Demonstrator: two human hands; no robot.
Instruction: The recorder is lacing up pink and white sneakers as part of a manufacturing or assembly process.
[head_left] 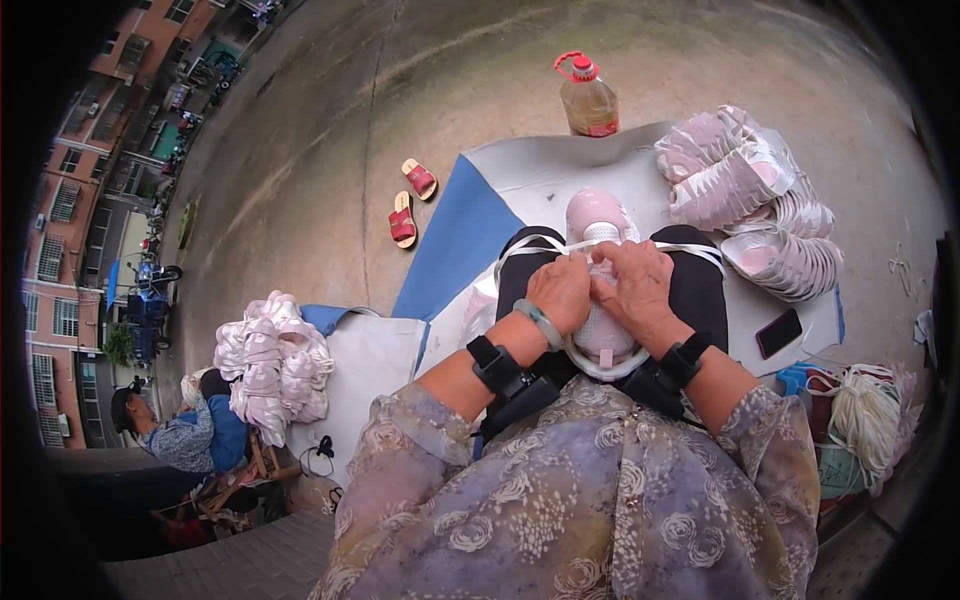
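Meeting over the pink sneaker [604, 330], left hand [560, 293] and right hand [640, 286] curl at white lace [690, 247] (grip unclear), toe [593, 206] beyond the fingers.

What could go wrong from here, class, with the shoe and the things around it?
The white laces reach across both thighs, so they might snag. The pink shoe lies between the thighs, under the left hand and right hand; it could slip if they lift. The tilted rows of pink shoes might topple.

No lettering reads clearly here, and over on the bottle [588, 103] sits a red label [603, 130], any print too small to tell
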